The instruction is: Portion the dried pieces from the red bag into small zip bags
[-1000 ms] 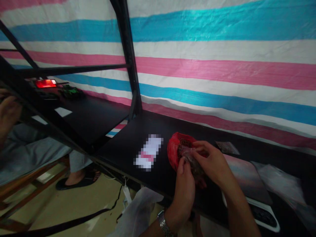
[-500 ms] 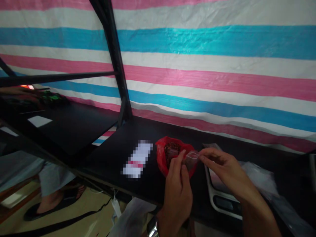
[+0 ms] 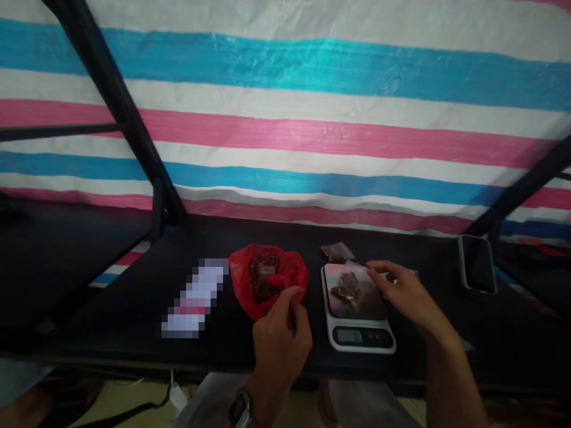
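Observation:
On the kitchen scale's (image 3: 335,337) metal plate lies a small clear zip bag (image 3: 348,289) with brown bits inside. My right hand (image 3: 404,294) pinches the upper right edge of that bag, fingertips just above the plate. My left hand (image 3: 283,333) is closed at the near right rim of an open red plastic bag (image 3: 243,291), its thumb and index finger pinched on the rim. Inside the red bag are dark brown pieces (image 3: 263,264) and a small pale scoop-like item (image 3: 267,272). The scale's display is lit, its figures too blurred to read.
Another filled zip bag (image 3: 338,252) lies behind the scale. A phone (image 3: 477,264) rests at the right of the black table (image 3: 214,238). A pixelated paper (image 3: 194,300) lies left of the red bag. Black frame posts (image 3: 129,131) and a striped sheet (image 3: 312,137) stand behind.
The view has swung right. The filled zip bag has gone from between both hands to the scale plate, still in my right hand. My left hand has let go of it and closed at the red bag.

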`<control>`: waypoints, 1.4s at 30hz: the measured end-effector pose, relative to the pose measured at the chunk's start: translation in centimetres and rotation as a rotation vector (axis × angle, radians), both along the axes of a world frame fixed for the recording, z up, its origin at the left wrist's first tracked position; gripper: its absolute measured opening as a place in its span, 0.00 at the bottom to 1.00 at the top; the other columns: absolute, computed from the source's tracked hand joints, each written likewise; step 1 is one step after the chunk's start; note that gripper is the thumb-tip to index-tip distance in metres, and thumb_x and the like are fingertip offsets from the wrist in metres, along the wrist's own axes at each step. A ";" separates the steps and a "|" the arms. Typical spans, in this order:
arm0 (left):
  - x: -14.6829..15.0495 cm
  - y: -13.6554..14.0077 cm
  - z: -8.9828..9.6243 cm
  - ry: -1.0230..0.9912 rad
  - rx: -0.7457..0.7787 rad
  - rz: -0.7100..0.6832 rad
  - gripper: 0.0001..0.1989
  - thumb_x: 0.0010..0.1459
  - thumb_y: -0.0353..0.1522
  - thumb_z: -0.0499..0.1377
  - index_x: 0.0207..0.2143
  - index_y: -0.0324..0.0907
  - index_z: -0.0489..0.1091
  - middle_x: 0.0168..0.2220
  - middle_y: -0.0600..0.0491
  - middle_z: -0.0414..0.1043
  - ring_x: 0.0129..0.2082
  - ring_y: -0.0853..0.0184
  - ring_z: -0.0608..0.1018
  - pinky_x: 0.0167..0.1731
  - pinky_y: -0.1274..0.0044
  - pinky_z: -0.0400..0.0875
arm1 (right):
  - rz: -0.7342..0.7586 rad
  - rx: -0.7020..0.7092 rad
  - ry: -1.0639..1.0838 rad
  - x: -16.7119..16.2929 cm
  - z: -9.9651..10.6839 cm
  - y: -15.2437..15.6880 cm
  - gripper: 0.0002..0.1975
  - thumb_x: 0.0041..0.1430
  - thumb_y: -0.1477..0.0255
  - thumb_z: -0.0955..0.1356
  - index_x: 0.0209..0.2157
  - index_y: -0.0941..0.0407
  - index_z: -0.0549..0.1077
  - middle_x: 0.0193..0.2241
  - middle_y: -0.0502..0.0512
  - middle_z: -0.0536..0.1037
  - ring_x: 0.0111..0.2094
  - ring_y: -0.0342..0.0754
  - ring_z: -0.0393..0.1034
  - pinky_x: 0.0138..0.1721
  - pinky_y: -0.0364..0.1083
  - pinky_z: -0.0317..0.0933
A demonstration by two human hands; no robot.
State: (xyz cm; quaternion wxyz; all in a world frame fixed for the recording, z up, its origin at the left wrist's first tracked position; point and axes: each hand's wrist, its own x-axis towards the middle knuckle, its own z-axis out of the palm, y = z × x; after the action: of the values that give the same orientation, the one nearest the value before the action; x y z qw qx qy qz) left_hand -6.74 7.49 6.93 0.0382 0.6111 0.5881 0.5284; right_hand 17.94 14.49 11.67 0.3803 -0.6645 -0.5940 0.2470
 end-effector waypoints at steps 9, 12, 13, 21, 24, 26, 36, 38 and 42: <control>1.4 -0.8 -0.8 0.401 -0.212 0.094 0.11 0.60 0.28 0.55 0.32 0.47 0.77 0.16 0.57 0.75 0.17 0.63 0.80 0.21 0.75 0.58 | -0.284 0.107 0.083 1.9 -0.6 0.8 0.23 0.52 0.59 0.69 0.44 0.58 0.85 0.31 0.59 0.83 0.27 0.51 0.69 0.29 0.48 0.60; 1.6 -0.7 -1.0 0.422 -0.216 0.113 0.12 0.60 0.28 0.54 0.30 0.47 0.77 0.17 0.56 0.75 0.19 0.62 0.80 0.27 0.73 0.64 | -0.335 0.174 0.158 2.2 -1.1 1.3 0.20 0.52 0.61 0.69 0.41 0.57 0.85 0.38 0.61 0.85 0.30 0.51 0.72 0.34 0.49 0.63; 1.6 -0.6 -0.9 0.403 -0.198 0.099 0.12 0.59 0.28 0.54 0.30 0.46 0.77 0.17 0.56 0.75 0.19 0.62 0.80 0.30 0.72 0.66 | -0.340 0.189 0.178 2.2 -1.3 1.4 0.20 0.51 0.61 0.69 0.41 0.57 0.85 0.38 0.61 0.86 0.30 0.51 0.72 0.34 0.49 0.64; 1.4 0.7 -0.4 0.127 -0.058 -0.111 0.14 0.60 0.26 0.52 0.28 0.46 0.75 0.23 0.55 0.79 0.26 0.63 0.81 0.31 0.73 0.72 | -0.326 0.162 0.204 1.9 -1.8 1.7 0.21 0.50 0.59 0.70 0.40 0.56 0.85 0.34 0.58 0.85 0.28 0.50 0.70 0.30 0.47 0.61; 1.2 0.8 -0.5 -0.008 -0.064 -0.173 0.14 0.61 0.26 0.52 0.29 0.45 0.76 0.27 0.55 0.81 0.28 0.65 0.82 0.30 0.75 0.75 | -0.232 0.152 0.144 2.0 -1.9 1.6 0.20 0.52 0.58 0.70 0.41 0.56 0.85 0.33 0.57 0.85 0.26 0.48 0.68 0.28 0.47 0.60; 1.0 0.7 -0.6 -0.067 -0.057 -0.202 0.15 0.62 0.26 0.51 0.30 0.45 0.77 0.27 0.54 0.81 0.29 0.66 0.83 0.30 0.77 0.76 | -0.160 0.124 0.086 2.0 -1.9 1.6 0.19 0.53 0.59 0.70 0.41 0.55 0.85 0.32 0.56 0.85 0.25 0.47 0.67 0.29 0.47 0.61; 0.4 0.2 0.5 0.067 0.266 -0.250 0.14 0.62 0.23 0.51 0.31 0.45 0.74 0.20 0.61 0.74 0.22 0.70 0.80 0.41 0.73 0.81 | 0.030 0.103 -0.091 1.7 -2.7 2.1 0.15 0.58 0.60 0.68 0.37 0.52 0.85 0.39 0.57 0.87 0.38 0.55 0.77 0.45 0.53 0.67; 0.3 0.1 0.7 0.085 0.279 -0.242 0.13 0.61 0.23 0.52 0.32 0.45 0.73 0.20 0.61 0.73 0.21 0.70 0.79 0.39 0.73 0.80 | 0.056 0.100 -0.109 1.6 -2.9 2.1 0.15 0.59 0.61 0.67 0.37 0.51 0.85 0.39 0.57 0.87 0.43 0.57 0.78 0.50 0.54 0.66; 0.1 0.0 0.7 0.089 0.295 -0.231 0.13 0.60 0.22 0.53 0.32 0.45 0.73 0.22 0.59 0.76 0.23 0.69 0.80 0.33 0.76 0.78 | 0.065 0.076 -0.135 1.4 -2.9 2.1 0.17 0.61 0.60 0.66 0.38 0.51 0.85 0.39 0.58 0.86 0.44 0.58 0.78 0.51 0.56 0.65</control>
State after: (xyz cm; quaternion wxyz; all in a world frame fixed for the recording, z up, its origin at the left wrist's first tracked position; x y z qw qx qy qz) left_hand -6.66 7.46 7.60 -0.0176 0.6962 0.4314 0.5735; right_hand 19.33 16.56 8.73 0.3560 -0.6451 -0.6485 0.1914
